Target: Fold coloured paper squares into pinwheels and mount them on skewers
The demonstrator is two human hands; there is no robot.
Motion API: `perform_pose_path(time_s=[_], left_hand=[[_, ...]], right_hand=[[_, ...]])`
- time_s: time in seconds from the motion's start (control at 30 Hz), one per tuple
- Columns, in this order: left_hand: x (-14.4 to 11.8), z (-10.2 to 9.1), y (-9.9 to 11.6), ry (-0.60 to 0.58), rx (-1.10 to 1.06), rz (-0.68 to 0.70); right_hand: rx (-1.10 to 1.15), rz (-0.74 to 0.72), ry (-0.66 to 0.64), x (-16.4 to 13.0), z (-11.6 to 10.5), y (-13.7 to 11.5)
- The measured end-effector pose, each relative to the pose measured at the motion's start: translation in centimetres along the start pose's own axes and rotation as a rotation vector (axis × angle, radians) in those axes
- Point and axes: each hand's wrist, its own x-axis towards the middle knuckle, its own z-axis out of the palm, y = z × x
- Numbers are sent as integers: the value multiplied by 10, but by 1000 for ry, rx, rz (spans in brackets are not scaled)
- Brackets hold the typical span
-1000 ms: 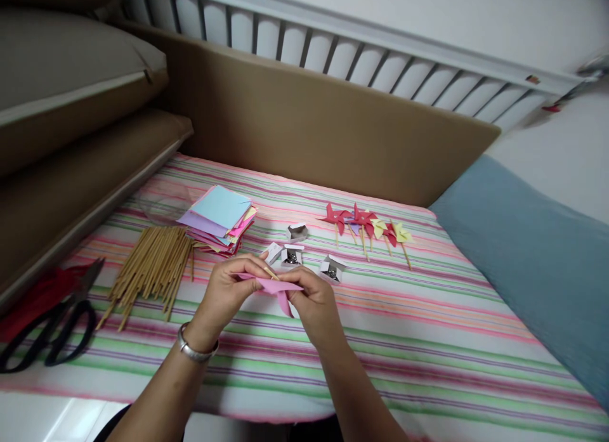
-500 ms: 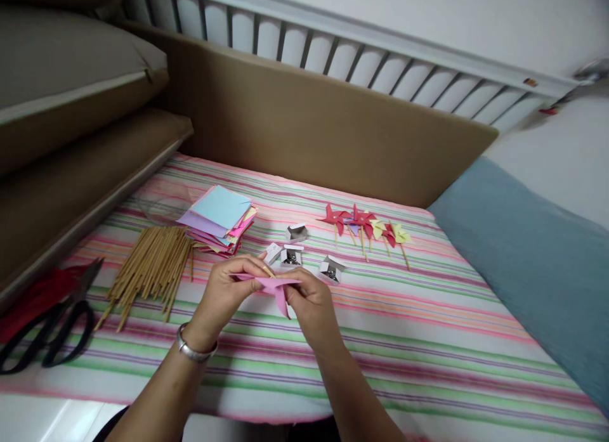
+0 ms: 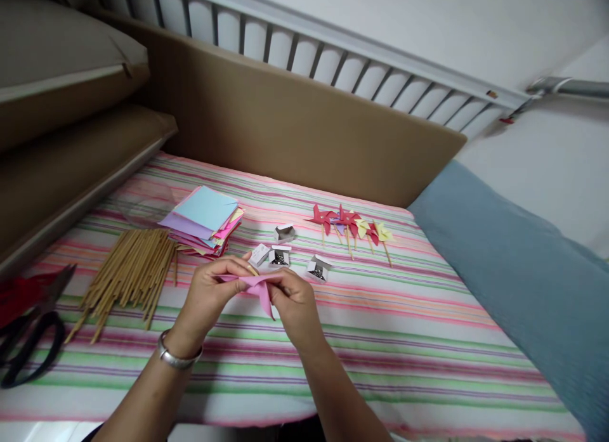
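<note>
Both of my hands hold a pink paper pinwheel (image 3: 259, 290) over a striped cloth (image 3: 380, 340). My left hand (image 3: 209, 296), with a metal bangle on its wrist, pinches the paper's left side and a thin wooden stick that pokes out near the fingertips. From the right, my right hand (image 3: 295, 302) pinches the folded blades. Just beyond the hands lie small white pin boxes (image 3: 280, 257).
A stack of coloured paper squares (image 3: 202, 217) and a bundle of wooden sticks (image 3: 128, 271) lie at the left. Black scissors (image 3: 28, 331) rest at the far left edge. Finished red and yellow pinwheels (image 3: 349, 223) lie behind. A brown padded board stands at the back, a blue cushion (image 3: 523, 271) at right.
The view has shifted so everything sits slightly lower left. My hands stay on the pink pinwheel, the right fingers working slightly at its centre.
</note>
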Motion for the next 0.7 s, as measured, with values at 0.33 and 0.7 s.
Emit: perform_pose_path(time_s=[0.33,0.7], left_hand=[[-2,10,0,71,-164,-116],[0,12,-3,213,-335,-325]], right_hand=[[81,94,-38,1,-3,0],[100,142,-13,2,1,7]])
